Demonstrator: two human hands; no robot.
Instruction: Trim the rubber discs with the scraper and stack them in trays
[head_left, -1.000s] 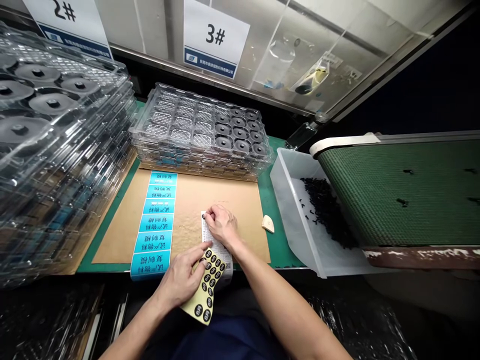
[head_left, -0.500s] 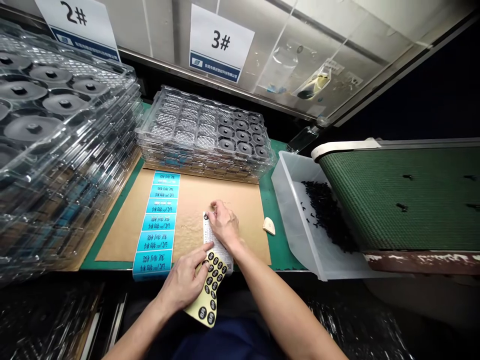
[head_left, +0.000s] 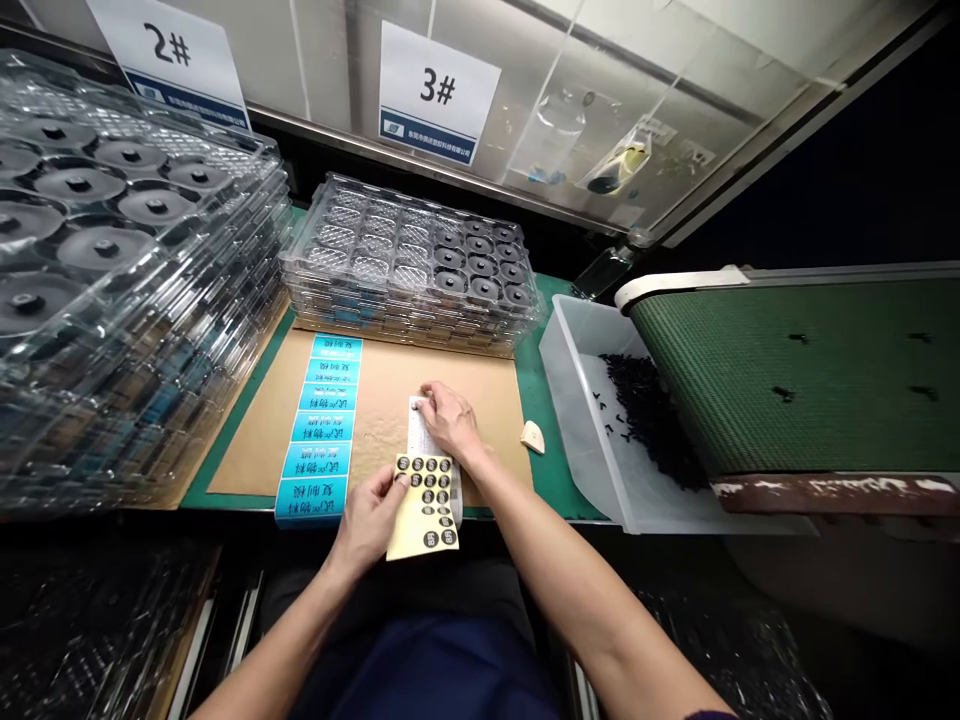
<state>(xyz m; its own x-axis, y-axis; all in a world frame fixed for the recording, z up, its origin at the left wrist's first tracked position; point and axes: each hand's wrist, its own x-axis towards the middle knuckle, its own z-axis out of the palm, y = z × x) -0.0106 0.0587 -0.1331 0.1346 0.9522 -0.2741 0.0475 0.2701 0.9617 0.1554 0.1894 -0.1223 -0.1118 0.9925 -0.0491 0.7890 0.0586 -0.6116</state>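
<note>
Between thumb and fingers, my left hand [head_left: 369, 522] pinches the left edge of a yellow sticker sheet [head_left: 412, 535] with round black labels. The sheet is raised over the lower part of a white printed label strip [head_left: 417, 432], hiding some of it. My right hand [head_left: 450, 415] rests at the strip's upper end, fingers curled with the tips close together; what lies under them, if anything, is hidden. Brown cardboard [head_left: 382, 380] lies beneath the strip. To the left runs a column of blue printed labels [head_left: 319, 460].
Clear trays [head_left: 405, 300] with round black parts are stacked at the back, a taller tray stack [head_left: 187, 300] at left. At right, a translucent bin [head_left: 577, 430] of small black parts stands below a green conveyor belt [head_left: 840, 380]. A cream piece [head_left: 532, 437] lies beside the cardboard.
My left hand has lifted the sticker sheet and turned it flatter toward me, off the strip's middle. My right hand stays at the strip's upper end. The view has shifted slightly.
</note>
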